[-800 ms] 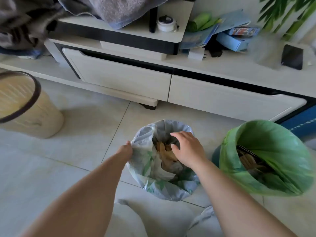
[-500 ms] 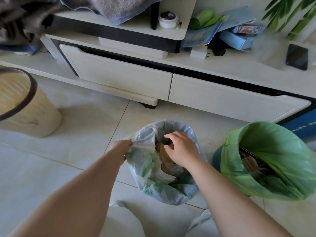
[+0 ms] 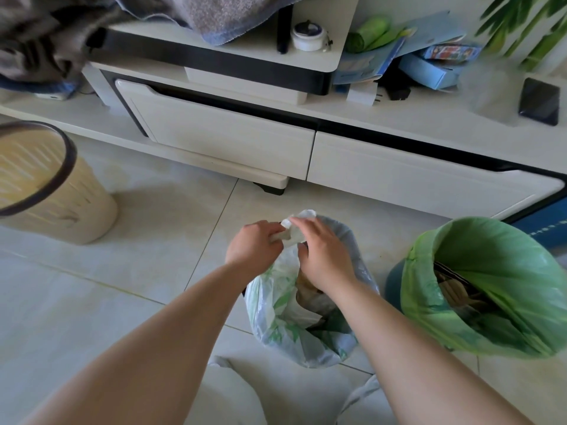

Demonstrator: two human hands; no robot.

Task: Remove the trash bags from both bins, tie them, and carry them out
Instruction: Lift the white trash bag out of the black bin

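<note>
Both hands met at the far rim of the white leaf-printed trash bag on the floor: the left hand and right hand pinched bunched plastic between them. A green-lined bin stood just right; an unlined beige bin sat well left.

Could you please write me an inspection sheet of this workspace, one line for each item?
Surface: pale tiled floor, bare around the bins.
Job's things: white leaf-print bag out of its bin, open, trash inside; green bag lining its blue bin, open, untied; beige bin at left without a bag.
Clutter: grey towel, white jar, green bag roll, blue boxes, dark phone on the white cabinet.
Grippers: left hand and right hand both pinch the white bag's gathered top edge.
Cables: nothing seen clearly.
Surroundings: green plant at top right.
</note>
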